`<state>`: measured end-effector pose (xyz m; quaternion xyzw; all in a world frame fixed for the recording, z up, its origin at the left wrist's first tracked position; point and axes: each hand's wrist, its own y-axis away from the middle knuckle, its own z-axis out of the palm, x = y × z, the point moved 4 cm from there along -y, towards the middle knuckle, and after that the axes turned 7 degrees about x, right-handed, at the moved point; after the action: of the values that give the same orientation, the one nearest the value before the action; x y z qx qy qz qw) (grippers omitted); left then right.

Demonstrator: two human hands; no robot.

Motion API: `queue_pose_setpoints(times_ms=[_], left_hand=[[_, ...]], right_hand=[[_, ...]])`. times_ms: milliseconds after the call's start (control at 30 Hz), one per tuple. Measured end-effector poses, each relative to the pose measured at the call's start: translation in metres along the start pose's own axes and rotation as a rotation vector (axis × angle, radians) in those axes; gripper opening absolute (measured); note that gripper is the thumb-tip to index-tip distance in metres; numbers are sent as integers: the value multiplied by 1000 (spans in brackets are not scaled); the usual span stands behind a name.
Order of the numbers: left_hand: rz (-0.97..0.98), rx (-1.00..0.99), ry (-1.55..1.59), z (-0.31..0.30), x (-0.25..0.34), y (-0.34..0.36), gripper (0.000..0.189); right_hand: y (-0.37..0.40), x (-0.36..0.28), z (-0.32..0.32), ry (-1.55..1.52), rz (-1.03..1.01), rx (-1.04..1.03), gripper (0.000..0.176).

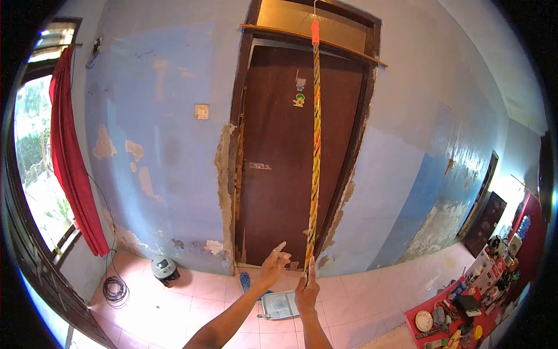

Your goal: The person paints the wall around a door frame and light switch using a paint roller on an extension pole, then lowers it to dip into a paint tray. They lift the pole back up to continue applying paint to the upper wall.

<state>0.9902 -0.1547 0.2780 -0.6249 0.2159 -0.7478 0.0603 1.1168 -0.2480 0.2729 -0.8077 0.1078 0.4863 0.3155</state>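
A long braided cord [315, 145] in yellow, orange and black hangs upright in front of the brown door. Its top is bound by a red piece [315, 34], held up by a thin wire hook [315, 8]. My right hand [307, 292] is closed around the cord's lower end, index finger pointing up along it; the tail is hidden by the hand. To the left, apart from the cord, my left hand [272, 269] is raised with the index finger stretched and the others loosely bent. Nothing shows in it.
Behind the cord stands a brown door [279, 139]. On the floor are a grey tray-like object [280, 305], a blue sandal [244, 282], a helmet [164, 269] and a coiled cable [115, 289]. A red-topped table [414, 327] crowded with items stands at right. A red curtain [72, 157] hangs left.
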Motion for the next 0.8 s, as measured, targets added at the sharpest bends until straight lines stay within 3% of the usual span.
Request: queue_pose_setpoints(times_ms=[33, 100, 233, 333, 400, 600, 733, 800], left_hand=[[-1, 1, -1, -2, -4, 0, 53], [27, -43, -60, -7, -10, -1, 59], [14, -25, -66, -12, -7, -3, 60], [-9, -25, -86, -12, -9, 0, 62], [-32, -50, -34, -9, -14, 0, 63], [-49, -72, -16, -2, -14, 2, 65], [-22, -18, -19, -10, -23, 6, 64], [-17, 41, 23, -18, -27, 2, 45]], right_hand=[[-1, 5, 3, -1, 1, -2, 51], [-5, 15, 7, -11, -210, 124, 51], [-7, 32, 9, -5, -328, 186, 49], [-7, 25, 6, -1, -323, 200, 53], [-15, 2, 5, 1, -477, 265, 51], [-35, -46, -13, -16, -375, 230, 50], [-12, -15, -9, -144, -285, 173, 50], [-7, -7, -3, -27, -318, 187, 49]])
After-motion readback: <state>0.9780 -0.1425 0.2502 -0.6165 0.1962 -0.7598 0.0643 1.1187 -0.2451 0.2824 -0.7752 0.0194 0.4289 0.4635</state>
